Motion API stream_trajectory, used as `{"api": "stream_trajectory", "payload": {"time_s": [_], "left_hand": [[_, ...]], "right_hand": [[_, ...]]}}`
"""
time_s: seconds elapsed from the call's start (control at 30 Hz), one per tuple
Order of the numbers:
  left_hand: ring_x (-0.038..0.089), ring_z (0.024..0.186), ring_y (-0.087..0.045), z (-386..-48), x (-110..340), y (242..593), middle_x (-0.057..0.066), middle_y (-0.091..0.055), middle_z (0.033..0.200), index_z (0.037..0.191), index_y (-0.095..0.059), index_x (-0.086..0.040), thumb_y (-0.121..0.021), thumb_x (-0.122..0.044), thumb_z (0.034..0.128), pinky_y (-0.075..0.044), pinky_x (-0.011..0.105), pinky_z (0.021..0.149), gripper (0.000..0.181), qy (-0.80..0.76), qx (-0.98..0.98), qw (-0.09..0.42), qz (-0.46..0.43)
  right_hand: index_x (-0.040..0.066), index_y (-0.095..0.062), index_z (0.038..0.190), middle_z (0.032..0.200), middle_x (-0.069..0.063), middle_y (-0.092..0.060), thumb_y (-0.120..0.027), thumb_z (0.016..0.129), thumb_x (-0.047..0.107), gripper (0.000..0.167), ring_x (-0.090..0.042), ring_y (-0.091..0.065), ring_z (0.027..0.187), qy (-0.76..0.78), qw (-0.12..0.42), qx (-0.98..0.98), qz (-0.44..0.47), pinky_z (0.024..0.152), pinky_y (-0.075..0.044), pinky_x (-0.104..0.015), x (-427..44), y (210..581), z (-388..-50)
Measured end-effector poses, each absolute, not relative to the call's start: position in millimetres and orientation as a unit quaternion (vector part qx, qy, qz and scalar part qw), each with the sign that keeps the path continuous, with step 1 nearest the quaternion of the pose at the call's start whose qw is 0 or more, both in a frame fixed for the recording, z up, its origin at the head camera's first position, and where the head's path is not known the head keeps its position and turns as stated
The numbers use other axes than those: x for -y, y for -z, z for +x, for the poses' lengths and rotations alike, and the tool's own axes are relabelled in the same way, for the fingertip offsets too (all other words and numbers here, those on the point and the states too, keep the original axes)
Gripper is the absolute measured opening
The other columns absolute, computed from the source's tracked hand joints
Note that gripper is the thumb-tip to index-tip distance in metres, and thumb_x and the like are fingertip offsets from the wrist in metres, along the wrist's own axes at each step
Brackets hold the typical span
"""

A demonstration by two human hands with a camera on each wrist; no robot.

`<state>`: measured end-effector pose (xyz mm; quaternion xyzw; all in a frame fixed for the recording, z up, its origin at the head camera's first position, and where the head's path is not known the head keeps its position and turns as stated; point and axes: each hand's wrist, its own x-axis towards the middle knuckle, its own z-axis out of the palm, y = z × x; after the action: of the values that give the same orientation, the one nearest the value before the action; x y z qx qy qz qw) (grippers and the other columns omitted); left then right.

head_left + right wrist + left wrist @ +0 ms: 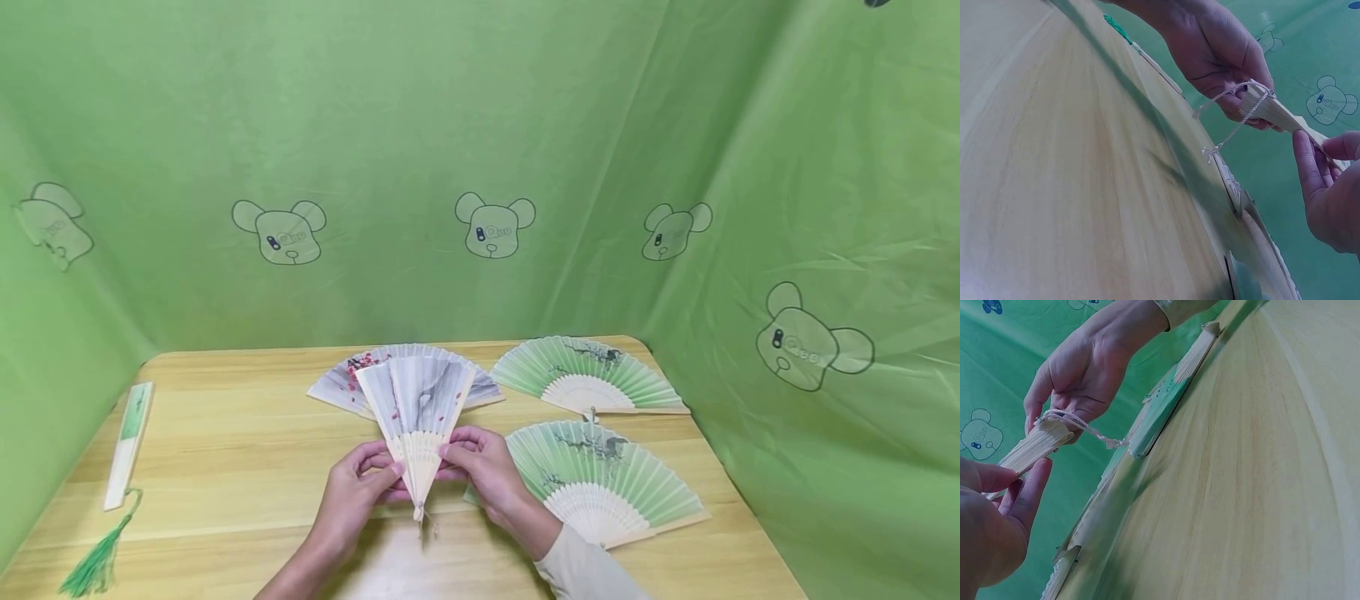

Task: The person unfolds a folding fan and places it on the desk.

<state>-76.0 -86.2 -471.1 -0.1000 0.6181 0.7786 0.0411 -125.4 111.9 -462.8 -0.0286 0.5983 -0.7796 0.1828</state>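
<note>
Between both hands, above the table, a partly spread grey folding fan (416, 400) with red blossoms is held, pivot end down. My left hand (351, 492) pinches its left outer rib, thumb in front. On the opposite rib, my right hand (487, 471) pinches with thumb and fingers. In the left wrist view the fan's wooden ribs (1035, 447) run between the two hands, and a pale cord loop (1079, 419) hangs at the pivot. The right wrist view shows the same cord (1235, 128) dangling from it.
Behind the held fan lies a spread grey fan (337, 387) with blossoms. Two spread green fans, one far (645, 383) and one nearer (660, 492), lie on the right. At the left is a folded fan (127, 450) with a green tassel (93, 558). Green cloth walls (375, 292) enclose the table (225, 483).
</note>
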Motion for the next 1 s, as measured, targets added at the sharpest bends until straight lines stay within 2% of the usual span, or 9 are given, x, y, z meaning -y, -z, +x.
{"api": "stream_trajectory", "payload": {"time_s": [0.3, 0.6, 1.0], "left_hand": [[0.026, 0.08, -0.076, -75.6, 89.1, 471.8, 0.013, -0.07, 0.099, 0.129, -0.057, 0.009, -0.068, 0.005, 0.092, -0.071, 0.04, 0.081, 0.039, -0.787, -0.607, 0.046, -0.098], [0.024, 0.076, -0.075, -75.2, 90.2, 472.2, 0.011, -0.071, 0.093, 0.122, -0.055, 0.01, -0.065, 0.002, 0.0954, -0.071, 0.041, 0.078, 0.029, -0.798, -0.592, 0.033, -0.103], [0.026, 0.08, -0.077, -73.7, 92.0, 471.5, 0.015, -0.074, 0.092, 0.12, -0.054, 0.009, -0.066, -0.005, 0.0977, -0.071, 0.041, 0.08, 0.028, -0.8, -0.591, 0.013, -0.097]], "right_hand": [[-0.012, -0.059, 0.11, 0.083, -0.002, -0.074, -0.067, 0.09, -0.005, 0.022, -0.014, -0.074, 0.075, 0.784, 0.175, -0.594, -0.027, 0.073, -0.07, -0.025, -112.7, 465.4, -126.5], [-0.016, -0.055, 0.122, 0.087, -0.002, -0.073, -0.067, 0.09, -0.006, 0.036, -0.015, -0.074, 0.078, 0.789, 0.167, -0.591, -0.021, 0.076, -0.071, -0.029, -115.2, 468.0, -126.8], [-0.013, -0.053, 0.119, 0.089, -0.004, -0.073, -0.065, 0.09, -0.007, 0.031, -0.018, -0.074, 0.078, 0.797, 0.162, -0.582, -0.005, 0.077, -0.071, -0.029, -117.0, 467.7, -125.8]]}}
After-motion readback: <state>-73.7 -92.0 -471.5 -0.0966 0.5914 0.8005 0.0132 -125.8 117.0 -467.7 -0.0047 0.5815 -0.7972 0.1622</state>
